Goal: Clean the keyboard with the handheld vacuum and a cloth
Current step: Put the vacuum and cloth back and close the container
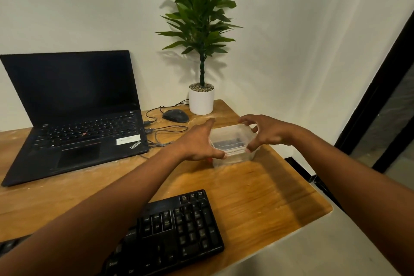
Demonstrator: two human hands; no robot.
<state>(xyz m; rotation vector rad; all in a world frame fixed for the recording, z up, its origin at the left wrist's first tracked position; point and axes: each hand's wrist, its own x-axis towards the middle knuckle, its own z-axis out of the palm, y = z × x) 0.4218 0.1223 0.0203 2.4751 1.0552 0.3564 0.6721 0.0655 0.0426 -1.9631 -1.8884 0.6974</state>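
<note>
From the head view, you reached both arms out over the desk [257, 186] toward a clear box [233, 141] near its far right part. Your left hand [199, 141] lay along the box's left side, fingers straight and stretched forward, thumb tip against the near rim; that grip was apart, touching rather than clamping. Your right hand [266, 133] arched over the box's right side, fingers spread and bent, thumb tip at the near right corner and fingertips near the far rim; whether that grip had closed on the box could not be told. Something dark lay inside the box, too blurred to name.

The keyboard [174, 233] sat at the near edge of the desk, partly under your left forearm, well apart from the box. An open laptop [76, 119] with a dark screen stood at the far left. A mouse [175, 115] and its cable [165, 134] lay between laptop and box, and a potted plant [201, 101] stood behind the box against the wall.
</note>
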